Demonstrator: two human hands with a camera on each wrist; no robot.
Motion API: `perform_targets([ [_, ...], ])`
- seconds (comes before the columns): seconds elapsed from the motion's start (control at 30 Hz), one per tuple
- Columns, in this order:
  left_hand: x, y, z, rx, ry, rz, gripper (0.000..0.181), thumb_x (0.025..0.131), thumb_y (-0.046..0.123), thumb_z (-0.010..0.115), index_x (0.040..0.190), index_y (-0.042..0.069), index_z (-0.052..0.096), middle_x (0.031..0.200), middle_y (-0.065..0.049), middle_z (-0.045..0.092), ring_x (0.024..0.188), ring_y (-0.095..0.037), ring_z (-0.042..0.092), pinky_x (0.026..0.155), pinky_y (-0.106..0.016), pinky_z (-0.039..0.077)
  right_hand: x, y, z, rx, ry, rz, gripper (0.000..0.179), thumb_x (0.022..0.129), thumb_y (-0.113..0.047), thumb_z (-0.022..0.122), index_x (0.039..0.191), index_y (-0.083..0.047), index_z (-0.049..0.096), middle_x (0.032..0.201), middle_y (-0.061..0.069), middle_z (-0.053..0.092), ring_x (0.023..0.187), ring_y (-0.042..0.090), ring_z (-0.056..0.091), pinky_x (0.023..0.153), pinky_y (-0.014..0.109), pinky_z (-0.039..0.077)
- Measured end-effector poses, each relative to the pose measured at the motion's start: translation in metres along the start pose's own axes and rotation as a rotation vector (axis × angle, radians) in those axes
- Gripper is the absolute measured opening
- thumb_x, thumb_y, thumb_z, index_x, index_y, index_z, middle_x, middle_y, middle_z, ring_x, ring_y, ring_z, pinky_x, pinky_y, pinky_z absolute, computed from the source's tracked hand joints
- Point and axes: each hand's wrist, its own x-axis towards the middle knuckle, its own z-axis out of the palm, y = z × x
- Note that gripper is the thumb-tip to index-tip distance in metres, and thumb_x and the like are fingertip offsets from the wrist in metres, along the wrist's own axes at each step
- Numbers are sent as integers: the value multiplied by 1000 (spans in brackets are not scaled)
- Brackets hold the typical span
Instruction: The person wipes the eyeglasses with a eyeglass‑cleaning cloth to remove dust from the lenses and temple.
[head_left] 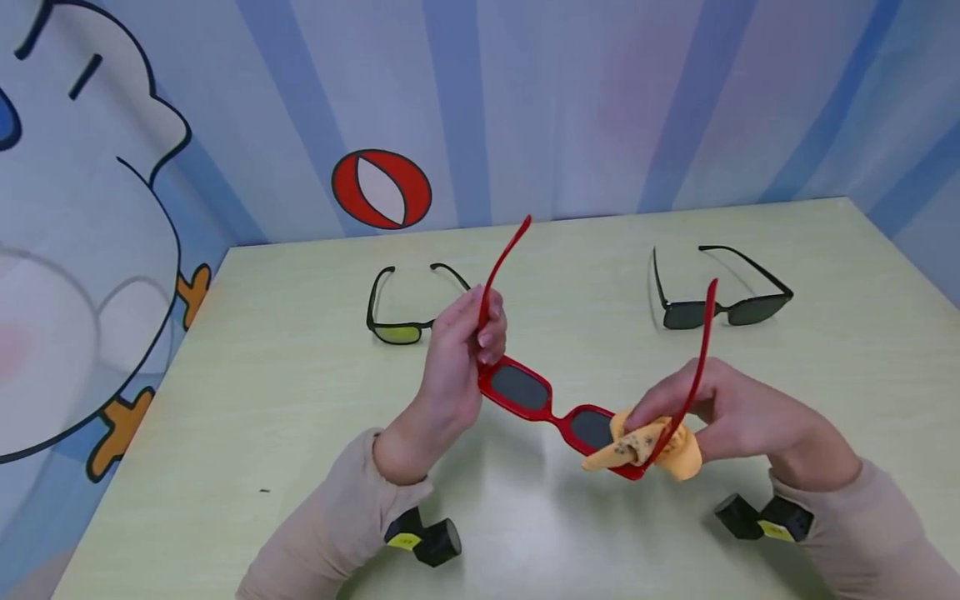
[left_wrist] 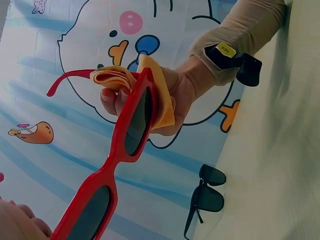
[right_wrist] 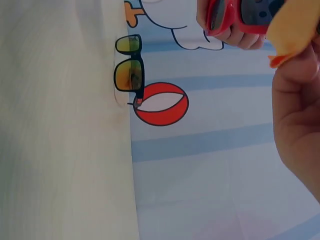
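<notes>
Red-framed sunglasses [head_left: 517,390] with dark lenses are held above the table, both temples unfolded and pointing up. My left hand [head_left: 453,358] grips them at the hinge end of the left temple. On the other side, my right hand [head_left: 738,412] pinches a folded orange-yellow cloth [head_left: 681,454] around the right lens and the base of its temple. The left wrist view shows the cloth [left_wrist: 162,97] wrapped over that corner of the frame, covering part of the right hand's fingers. In the right wrist view the cloth [right_wrist: 292,32] hides part of one lens.
Black glasses with yellow-green lenses [head_left: 397,335] stand behind my left hand, partly covered by it. Black sunglasses [head_left: 686,316] with dark lenses stand at the back right of the pale table [head_left: 300,517]. A patterned wall [head_left: 555,108] rises behind the table's far edge.
</notes>
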Motion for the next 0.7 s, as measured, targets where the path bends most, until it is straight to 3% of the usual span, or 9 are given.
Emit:
perform_targets([
  [0.17,-1,2,3,28,27,-41,23,100,14,38,80,10,49,57,3,37,50,-6,33,50,-17,29,4,3,5,92,28,-112,43,68,22,62,99,-7,70,90,6,70,87,26,65,81,37,48],
  [0.4,-3,4,2,24,39,-98,21,100,16,40,82,10,49,56,3,38,48,-6,34,49,-16,30,9,13,6,312,-43,-286,36,73,22,60,100,-1,66,96,10,68,84,27,60,83,37,47],
  [0.57,-7,7,2,11,25,-112,22,100,16,40,82,10,50,56,2,39,48,-6,34,49,-16,32,15,12,9,323,-69,-364,25,74,20,60,92,3,61,90,16,63,80,28,58,70,39,47],
  [0.7,-10,12,3,-61,14,-92,23,101,16,38,82,10,49,57,2,38,48,-6,34,48,-16,31,18,9,10,315,-74,-418,14,78,14,62,88,5,59,86,17,61,75,29,56,61,40,44],
])
